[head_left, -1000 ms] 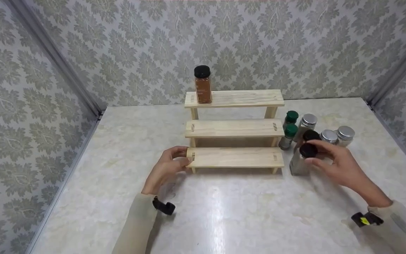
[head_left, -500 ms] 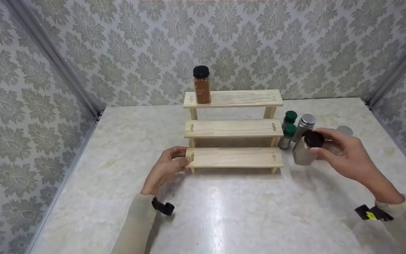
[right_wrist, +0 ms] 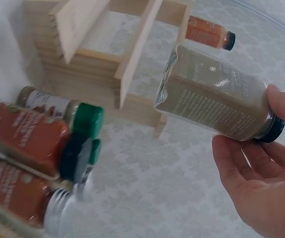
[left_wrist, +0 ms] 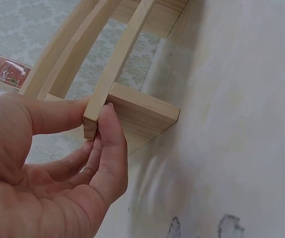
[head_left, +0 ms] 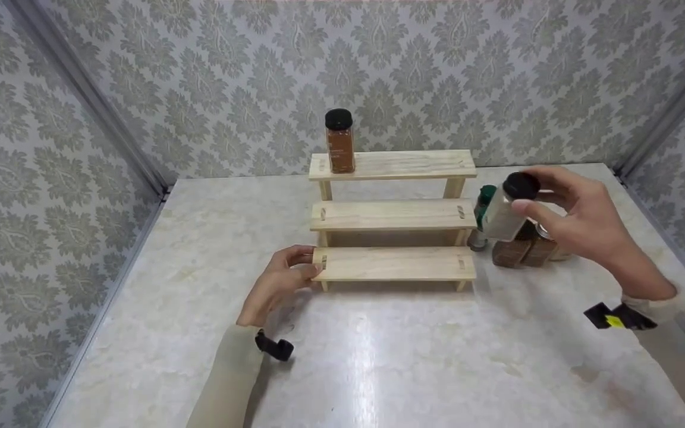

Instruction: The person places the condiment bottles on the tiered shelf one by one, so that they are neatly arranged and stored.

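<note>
A three-step wooden spice rack (head_left: 396, 264) stands on the table. At the left end of its lowest step, my left hand (head_left: 286, 276) pinches the board between thumb and fingers; the left wrist view shows this grip on the board's end (left_wrist: 95, 111) up close. My right hand (head_left: 583, 217) holds a spice jar (head_left: 503, 217) by its black cap and neck, tilted, raised beside the rack's right end. Pale greyish-brown powder fills this jar (right_wrist: 212, 94), seen in the right wrist view. An orange-brown spice jar (head_left: 341, 142) with a black cap stands at the left of the top step.
Right of the rack several more jars cluster on the table: a green-capped jar (head_left: 485, 196), a reddish-brown jar (head_left: 508, 252) and a silver-capped jar (right_wrist: 13, 186) among them. My right hand and its jar partly hide them. Patterned walls (head_left: 378, 71) enclose the table (head_left: 295, 380).
My right hand has lifted the black-capped jar off the table and up toward the height of the upper steps, tilting it. The left hand keeps its hold on the rack.
</note>
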Tool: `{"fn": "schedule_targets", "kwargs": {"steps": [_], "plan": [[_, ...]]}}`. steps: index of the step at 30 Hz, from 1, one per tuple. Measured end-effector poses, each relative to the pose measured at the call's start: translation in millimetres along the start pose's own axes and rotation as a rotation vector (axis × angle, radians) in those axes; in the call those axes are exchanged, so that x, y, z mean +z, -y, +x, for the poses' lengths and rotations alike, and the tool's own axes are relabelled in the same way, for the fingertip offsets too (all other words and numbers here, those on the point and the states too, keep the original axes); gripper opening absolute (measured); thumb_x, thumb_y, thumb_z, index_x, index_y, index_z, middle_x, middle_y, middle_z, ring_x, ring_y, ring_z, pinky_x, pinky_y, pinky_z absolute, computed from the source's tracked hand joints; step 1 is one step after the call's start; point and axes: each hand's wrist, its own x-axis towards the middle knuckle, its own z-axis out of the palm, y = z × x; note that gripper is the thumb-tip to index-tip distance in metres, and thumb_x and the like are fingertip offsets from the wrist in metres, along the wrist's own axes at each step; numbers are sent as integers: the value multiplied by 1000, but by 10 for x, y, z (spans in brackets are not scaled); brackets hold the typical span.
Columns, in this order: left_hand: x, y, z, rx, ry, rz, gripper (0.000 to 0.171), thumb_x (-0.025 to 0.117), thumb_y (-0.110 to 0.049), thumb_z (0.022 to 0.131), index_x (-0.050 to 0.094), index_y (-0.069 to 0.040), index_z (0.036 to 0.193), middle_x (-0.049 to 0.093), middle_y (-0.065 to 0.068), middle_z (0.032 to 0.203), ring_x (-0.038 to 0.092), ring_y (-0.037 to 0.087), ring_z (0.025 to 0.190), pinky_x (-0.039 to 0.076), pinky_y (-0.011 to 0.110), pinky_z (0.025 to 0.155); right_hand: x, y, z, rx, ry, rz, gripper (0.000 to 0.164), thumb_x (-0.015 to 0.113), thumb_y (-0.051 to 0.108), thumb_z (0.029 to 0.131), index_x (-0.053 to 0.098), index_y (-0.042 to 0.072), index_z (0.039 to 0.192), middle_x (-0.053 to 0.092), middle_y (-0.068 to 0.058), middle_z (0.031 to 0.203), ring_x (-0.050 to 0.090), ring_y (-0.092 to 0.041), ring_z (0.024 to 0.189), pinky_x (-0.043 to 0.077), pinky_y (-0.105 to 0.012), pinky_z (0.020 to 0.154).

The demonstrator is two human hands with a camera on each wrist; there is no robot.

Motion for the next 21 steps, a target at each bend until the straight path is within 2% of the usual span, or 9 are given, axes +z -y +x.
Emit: {"fn": "schedule_targets", "kwargs": {"steps": [7,11,17,21], "plan": [[7,7,-13,-12,-17,8,47,68,-3,99,58,0,145,61,20,134,67,27,110,62,33,87,147,170,310,48,18,56,46,78,2,97,65,-3,140,68,11,118,66,-2,111,53,-10,93],[31,-10,-12,6,-14,22,47,68,-4,99,58,1,144,61,21,134,68,28,109,63,35,88,211,288,462,38,21,72,46,78,2,96,66,-2,140,69,8,118,67,-3,110,54,-11,94],[30,-29,-20,7,-25,22,46,68,-3,99,58,1,145,62,21,134,68,28,110,63,38,90,347,474,718,8,38,56,44,79,9,98,67,1,140,72,-11,124,67,-2,109,54,-11,93],[28,-33,-16,-1,-23,15,46,68,-2,100,58,1,145,61,21,134,68,29,111,63,38,93,453,542,883,9,55,67,44,79,13,98,68,2,139,72,-17,125,68,-4,109,54,-12,93]]}}
